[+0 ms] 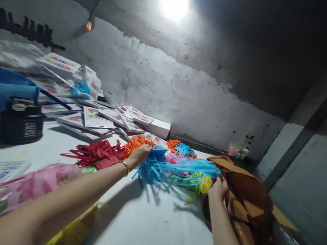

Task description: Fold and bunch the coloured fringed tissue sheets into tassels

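A light-blue fringed tissue-paper tassel (194, 166) stretches sideways above the white table, its strips blurred by motion. My right hand (218, 187) is closed on its right end. At the other side my left hand (140, 156), with a bangle on the wrist, pinches the folded blue paper near an orange tassel (136, 144). More blue fringe (153, 170) hangs below the left fingertips. Behind and under the strips lie pink, green and yellow tissue pieces (205, 185). A red tassel (102, 153) rests left of my left hand.
White packs with printed coloured bunting (98, 117) are piled at the back left, beside a black lidded container (22, 120). Pink tissue (51, 175) lies at front left. A brown bag (245, 197) stands at the right. A grey wall (158, 78) rises behind the table (143, 217).
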Motion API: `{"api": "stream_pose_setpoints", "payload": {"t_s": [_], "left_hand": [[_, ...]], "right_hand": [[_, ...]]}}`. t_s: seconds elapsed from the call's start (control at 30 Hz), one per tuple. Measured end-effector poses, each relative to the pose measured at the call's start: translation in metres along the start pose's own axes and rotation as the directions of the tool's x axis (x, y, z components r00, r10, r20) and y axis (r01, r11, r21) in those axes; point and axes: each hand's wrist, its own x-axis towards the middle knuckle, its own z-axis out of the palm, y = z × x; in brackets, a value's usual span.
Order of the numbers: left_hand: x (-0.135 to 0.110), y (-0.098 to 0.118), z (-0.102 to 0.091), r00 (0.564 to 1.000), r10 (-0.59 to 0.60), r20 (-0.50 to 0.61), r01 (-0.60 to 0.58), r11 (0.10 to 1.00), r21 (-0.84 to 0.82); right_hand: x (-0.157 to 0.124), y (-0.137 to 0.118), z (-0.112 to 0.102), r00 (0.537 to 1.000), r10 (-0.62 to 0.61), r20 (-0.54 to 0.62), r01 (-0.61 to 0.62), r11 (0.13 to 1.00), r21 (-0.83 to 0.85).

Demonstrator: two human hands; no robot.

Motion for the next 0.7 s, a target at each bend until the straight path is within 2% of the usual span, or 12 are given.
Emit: {"api": "stream_pose_setpoints", "payload": {"t_s": [0.07,0.17,0.23,0.3,0.37,0.4,0.43,0.53,0.57,0.7], "left_hand": [[-0.008,0.011,-0.001,0.999,0.039,-0.003,-0.039,0.999,-0.027],[-0.032,0.05,-0.001,0.991,0.131,-0.022,-0.132,0.987,-0.091],[-0.053,0.088,-0.004,0.974,0.22,-0.045,-0.224,0.963,-0.148],[-0.076,0.13,-0.009,0.939,0.339,-0.054,-0.343,0.915,-0.211],[-0.1,0.166,-0.014,0.896,0.438,-0.071,-0.439,0.854,-0.28],[-0.111,0.179,-0.016,0.887,0.452,-0.096,-0.457,0.827,-0.329],[-0.122,0.189,-0.018,0.885,0.452,-0.111,-0.459,0.811,-0.362],[-0.15,0.199,-0.024,0.907,0.399,-0.134,-0.418,0.81,-0.411],[-0.159,0.198,-0.027,0.913,0.386,-0.135,-0.405,0.813,-0.417],[-0.197,0.181,-0.043,0.928,0.345,-0.144,-0.37,0.801,-0.471]], "right_hand": [[0.002,-0.03,-0.02,1.0,-0.021,0.01,0.021,0.999,-0.041],[-0.021,-0.081,-0.042,0.972,-0.092,0.214,0.123,0.984,-0.133],[-0.049,-0.115,-0.05,0.899,-0.13,0.419,0.222,0.959,-0.178],[-0.082,-0.145,-0.054,0.785,-0.168,0.596,0.33,0.928,-0.173],[-0.116,-0.168,-0.057,0.68,-0.202,0.705,0.408,0.903,-0.134],[-0.131,-0.177,-0.058,0.644,-0.214,0.734,0.43,0.895,-0.116],[-0.146,-0.184,-0.061,0.629,-0.226,0.743,0.446,0.889,-0.107],[-0.181,-0.194,-0.07,0.653,-0.275,0.705,0.524,0.836,-0.16],[-0.19,-0.193,-0.073,0.643,-0.302,0.703,0.578,0.794,-0.187],[-0.209,-0.186,-0.087,0.502,-0.391,0.771,0.77,0.609,-0.193]]}}
